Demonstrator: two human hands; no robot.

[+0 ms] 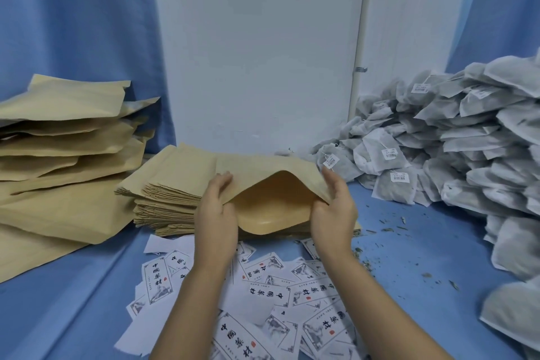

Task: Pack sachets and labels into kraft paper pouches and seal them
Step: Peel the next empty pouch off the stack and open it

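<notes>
Kraft pouch [271, 199] atop the flat pouch stack [166, 199], mouth spread wide toward the wearer, probably for loading. Left hand [216, 213] and right hand [333, 210] each pinching one side edge, fingers curled closed on paper. Sachet pile [455, 143] right, labels [263, 295] scattered near. Pouch depths shadowed; inner fingertips hidden; filled or empty, cannot tell.

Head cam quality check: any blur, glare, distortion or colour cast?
Head view: wide-angle bowing, the door edge curves; cool blue cast, flat soft light, no glare; faint shadow inside the open kraft pouch; left hand and right hand slightly soft; label print readable; sachet pile smears near the right edge.
</notes>
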